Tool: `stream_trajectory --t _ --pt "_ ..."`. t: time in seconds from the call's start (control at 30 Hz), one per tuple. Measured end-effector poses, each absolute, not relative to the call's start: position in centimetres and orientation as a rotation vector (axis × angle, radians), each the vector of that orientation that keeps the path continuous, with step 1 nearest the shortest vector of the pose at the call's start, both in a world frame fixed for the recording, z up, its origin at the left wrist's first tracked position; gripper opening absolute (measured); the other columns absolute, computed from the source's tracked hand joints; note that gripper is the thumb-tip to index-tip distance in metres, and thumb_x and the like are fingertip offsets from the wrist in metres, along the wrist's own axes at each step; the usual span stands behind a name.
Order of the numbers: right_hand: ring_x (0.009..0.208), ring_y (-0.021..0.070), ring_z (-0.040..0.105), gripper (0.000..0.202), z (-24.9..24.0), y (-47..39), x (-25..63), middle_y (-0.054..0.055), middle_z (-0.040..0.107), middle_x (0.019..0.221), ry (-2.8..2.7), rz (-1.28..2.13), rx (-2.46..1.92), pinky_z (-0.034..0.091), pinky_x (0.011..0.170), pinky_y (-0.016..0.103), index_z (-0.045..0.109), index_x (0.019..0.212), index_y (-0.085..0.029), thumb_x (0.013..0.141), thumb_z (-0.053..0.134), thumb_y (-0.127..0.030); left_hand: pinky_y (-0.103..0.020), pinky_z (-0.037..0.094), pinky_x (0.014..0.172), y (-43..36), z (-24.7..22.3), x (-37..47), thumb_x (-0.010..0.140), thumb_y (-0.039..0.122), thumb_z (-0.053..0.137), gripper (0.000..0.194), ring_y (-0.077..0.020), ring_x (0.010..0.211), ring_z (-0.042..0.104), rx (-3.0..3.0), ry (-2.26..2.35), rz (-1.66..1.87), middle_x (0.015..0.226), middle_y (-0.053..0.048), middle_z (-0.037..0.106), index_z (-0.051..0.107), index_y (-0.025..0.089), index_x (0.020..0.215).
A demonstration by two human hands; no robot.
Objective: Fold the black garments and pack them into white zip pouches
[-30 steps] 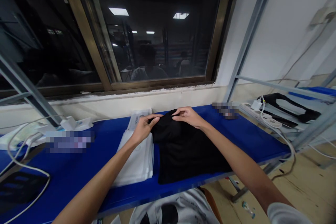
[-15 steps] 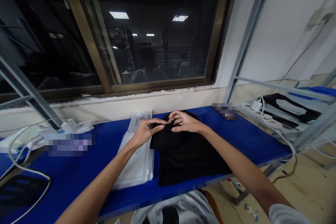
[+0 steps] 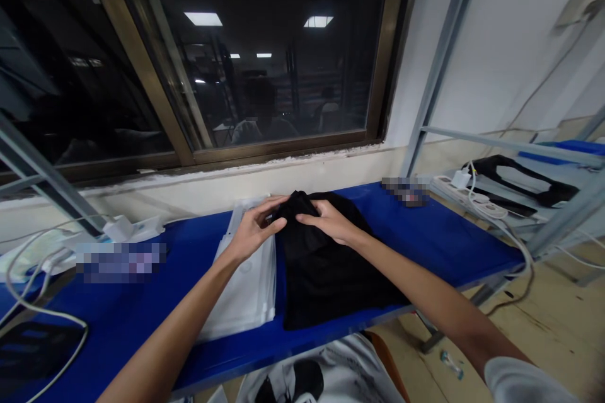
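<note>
A black fabric garment (image 3: 331, 277) lies on the blue table, its far end bunched and raised between my two hands. My left hand (image 3: 258, 227) is at the left of the raised part, thumb in front and fingertips passing behind the cloth. From the right, my right hand (image 3: 333, 220) grips the same part, thumb on the near face and the other fingers partly hidden by fabric. Beside the garment on the left are stacked clear zip bags (image 3: 241, 296), partly covered by my left hand and forearm.
The blue table (image 3: 189, 296) runs along below a dark window (image 3: 278, 63). White cables and plugs (image 3: 127, 227) are at left, near a black slotted object (image 3: 38, 352). A power strip (image 3: 472, 201) sits on the right, past a metal post (image 3: 439, 69).
The garment's far end has been lifted into a bunched peak. My hands, earlier close together above it, have moved slightly apart and now hold its two sides.
</note>
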State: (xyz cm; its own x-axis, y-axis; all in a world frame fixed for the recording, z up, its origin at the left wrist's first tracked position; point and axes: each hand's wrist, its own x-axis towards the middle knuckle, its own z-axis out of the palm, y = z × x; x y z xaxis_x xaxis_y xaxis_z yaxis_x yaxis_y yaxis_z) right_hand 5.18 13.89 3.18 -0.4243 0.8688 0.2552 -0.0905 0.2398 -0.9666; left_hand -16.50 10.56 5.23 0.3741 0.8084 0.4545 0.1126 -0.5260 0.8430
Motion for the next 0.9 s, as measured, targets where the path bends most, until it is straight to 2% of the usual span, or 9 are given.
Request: stream_trajectory --t 0.13,0.23,0.3,0.5,0.6,0.67,0.73,0.83,0.9 --pt "0.104 0.0256 0.069 0.031 3.3 13.8 5.1 0.006 0.075 0.107 -1.521 1.397 -0.746 0.053 0.095 0.039 0.072 0.104 -0.018 0.079 0.079 -0.034 -0.043 0.046 0.109 11.1 5.0 -16.5 0.080 0.039 0.082 0.048 -0.0324 0.134 0.054 1.878 0.813 1.258 0.142 -0.013 0.060 0.073 0.024 0.125" --pt "0.113 0.0241 0.067 0.037 3.4 13.9 5.2 0.005 0.073 0.116 -1.458 1.505 -0.692 0.051 0.101 0.037 0.069 0.110 -0.021 0.076 0.081 -0.028 -0.044 0.046 0.109 11.7 4.5 -16.6 0.076 0.036 0.084 0.032 -0.0305 0.124 0.061 1.685 0.930 1.439 0.123 -0.012 0.070 0.081 0.021 0.105" --pt "0.117 0.0223 0.066 0.043 3.5 14.0 5.4 0.004 0.072 0.121 -1.442 1.549 -0.644 0.049 0.106 0.036 0.068 0.115 -0.023 0.075 0.081 -0.025 -0.045 0.046 0.110 12.0 4.4 -16.7 0.070 0.032 0.089 0.032 -0.0299 0.121 0.063 1.553 0.944 1.504 0.119 -0.011 0.073 0.082 0.021 0.099" --pt "0.101 0.0229 0.071 0.050 3.7 13.8 5.8 0.003 0.075 0.107 -1.330 1.762 -0.721 0.056 0.093 0.034 0.067 0.107 -0.022 0.061 0.084 -0.014 -0.040 0.049 0.106 11.7 4.8 -16.7 0.068 0.029 0.089 0.029 -0.0271 0.118 0.065 1.540 0.921 1.474 0.115 -0.011 0.075 0.082 0.019 0.094" --pt "0.105 0.0220 0.071 0.046 3.5 13.7 5.6 0.003 0.076 0.108 -1.319 1.760 -0.752 0.056 0.094 0.033 0.068 0.105 -0.023 0.063 0.088 -0.019 -0.036 0.058 0.090 12.0 5.4 -17.5 0.070 0.037 0.088 0.039 -0.0240 0.102 0.071 1.665 1.044 1.375 0.108 -0.011 0.076 0.078 0.017 0.102" --pt "0.104 0.0215 0.071 0.043 3.3 13.9 5.5 0.004 0.076 0.108 -1.274 1.719 -0.766 0.056 0.095 0.034 0.069 0.102 -0.023 0.064 0.089 -0.021 -0.029 0.059 0.064 12.1 5.7 -18.7 0.071 0.046 0.085 0.040 -0.0197 0.070 0.072 1.763 1.260 1.233 0.082 -0.008 0.076 0.076 0.015 0.094" --pt "0.101 0.0220 0.071 0.039 3.1 14.5 5.6 0.005 0.076 0.105 -1.196 1.672 -0.777 0.056 0.095 0.035 0.069 0.098 -0.022 0.065 0.088 -0.021 -0.023 0.047 0.041 11.8 5.6 -19.8 0.071 0.054 0.082 0.041 -0.0155 0.041 0.060 1.825 1.493 0.853 0.052 -0.002 0.064 0.069 0.015 0.073" --pt "0.098 0.0239 0.072 0.035 2.8 15.5 5.9 0.006 0.077 0.098 -1.090 1.624 -0.793 0.056 0.093 0.037 0.069 0.096 -0.020 0.065 0.086 -0.023 -0.022 0.036 0.031 10.9 4.8 -20.7 0.068 0.051 0.082 0.045 -0.0162 0.028 0.050 1.791 1.563 0.194 0.036 -0.001 0.051 0.055 0.018 0.052" --pt "0.096 0.0251 0.073 0.032 2.7 16.1 6.2 0.007 0.077 0.094 -1.034 1.616 -0.815 0.056 0.093 0.039 0.069 0.093 -0.019 0.065 0.084 -0.021 -0.023 0.038 0.032 10.4 4.4 -20.8 0.066 0.040 0.080 0.037 -0.0182 0.032 0.053 1.772 1.520 0.058 0.038 -0.002 0.053 0.055 0.019 0.051"
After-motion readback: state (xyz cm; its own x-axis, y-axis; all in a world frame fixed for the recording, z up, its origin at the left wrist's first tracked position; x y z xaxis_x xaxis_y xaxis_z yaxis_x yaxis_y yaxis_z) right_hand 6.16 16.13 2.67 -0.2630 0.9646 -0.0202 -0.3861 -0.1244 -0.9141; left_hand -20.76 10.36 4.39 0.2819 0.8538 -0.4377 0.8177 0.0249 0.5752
